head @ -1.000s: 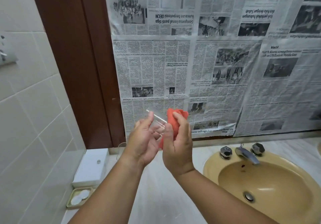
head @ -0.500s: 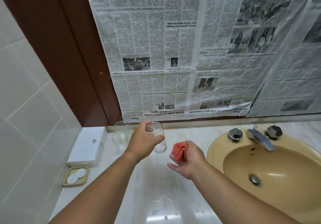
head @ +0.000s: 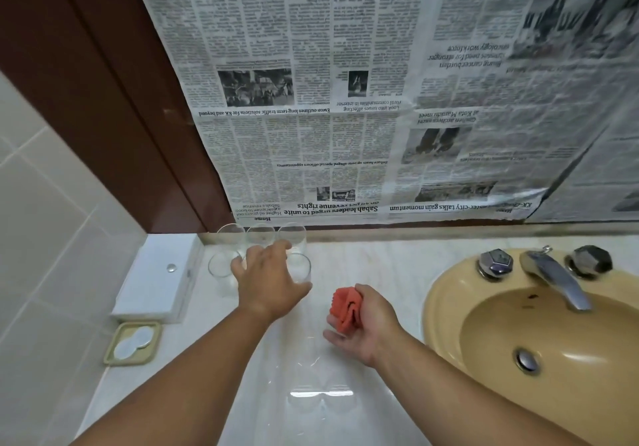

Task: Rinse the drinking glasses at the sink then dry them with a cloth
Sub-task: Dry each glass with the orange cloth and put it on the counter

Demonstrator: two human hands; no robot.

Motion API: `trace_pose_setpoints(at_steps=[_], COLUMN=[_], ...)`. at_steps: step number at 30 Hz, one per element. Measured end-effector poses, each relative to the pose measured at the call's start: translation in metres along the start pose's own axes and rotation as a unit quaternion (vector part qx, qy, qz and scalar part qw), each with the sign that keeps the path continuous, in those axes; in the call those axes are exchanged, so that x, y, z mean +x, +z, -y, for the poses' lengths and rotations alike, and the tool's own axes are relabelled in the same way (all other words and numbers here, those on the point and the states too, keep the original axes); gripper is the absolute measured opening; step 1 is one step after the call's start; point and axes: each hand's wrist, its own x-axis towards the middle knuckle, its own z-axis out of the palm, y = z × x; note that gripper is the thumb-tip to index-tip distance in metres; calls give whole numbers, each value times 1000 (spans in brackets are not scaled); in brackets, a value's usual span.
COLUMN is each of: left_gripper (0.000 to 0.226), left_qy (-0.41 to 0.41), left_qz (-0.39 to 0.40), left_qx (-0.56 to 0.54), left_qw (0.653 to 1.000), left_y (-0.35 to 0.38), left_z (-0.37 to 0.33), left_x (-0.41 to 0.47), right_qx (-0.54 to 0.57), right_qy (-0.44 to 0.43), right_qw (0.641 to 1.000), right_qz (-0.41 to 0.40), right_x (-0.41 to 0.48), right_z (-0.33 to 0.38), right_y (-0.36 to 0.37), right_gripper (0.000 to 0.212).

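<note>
Presently left hand (head: 269, 281) reaches among grouped glasses (head: 231, 238) at worktop (head: 363, 265) rear, likely parking a dried one; its grip around the nearest glass (head: 300, 267) unclear. Right hand (head: 366, 321) clutches bunched cloth (head: 344, 310), ready, beside sink (head: 446, 307).

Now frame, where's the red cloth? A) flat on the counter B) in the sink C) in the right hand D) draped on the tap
C: the cloth is bunched in the right hand, held over the counter left of the sink.
</note>
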Motion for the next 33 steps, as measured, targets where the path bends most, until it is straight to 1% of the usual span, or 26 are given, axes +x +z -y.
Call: trace_pose_setpoints(at_steps=[4, 12, 16, 18, 20, 22, 23, 25, 27, 28, 30, 33], left_gripper=[75, 74, 75, 78, 85, 91, 88, 73, 58, 51, 35, 22], left_qy=[-9, -15, -12, -8, -5, -2, 3, 12, 17, 20, 27, 33], left_qz=[-11, -6, -6, -3, 9, 18, 12, -26, -59, -62, -34, 10], left_qx=[5, 22, 25, 28, 36, 38, 29, -7, -60, -98, -204, -366], left_qw=[1000, 1000, 1000, 1000, 999, 999, 1000, 1000, 996, 993, 978, 930], left_y=[7, 12, 14, 14, 12, 9, 8, 4, -5, -11, -22, -44], left_z=[5, 10, 12, 12, 11, 11, 12, 10, 4, -1, -8, -17], left_x=[10, 18, 20, 19, 18, 14, 11, 5, -3, -7, -15, -27], right_qx=[-2, 4, 5, 11, 11, 8, -2, -34, -89, -126, -191, -265], right_qy=[-1, 3, 2, -2, -9, -23, -41, -108, -194, -232, -300, -399], right_qw=[1000, 1000, 1000, 1000, 999, 998, 997, 992, 975, 963, 932, 873], right_qz=[7, 12, 17, 27, 34, 49, 58, 60, 59, 62, 75, 94], right_x=[10, 18, 18, 17, 18, 14, 10, 3, -10, -20, -40, -72], right_z=[5, 12, 12, 11, 10, 10, 11, 14, 19, 23, 29, 36], right_y=[5, 16, 17, 17, 16, 17, 17, 18, 19, 21, 24, 25], right_gripper=[38, 36, 39, 40, 40, 34, 30, 25, 32, 36, 36, 34])
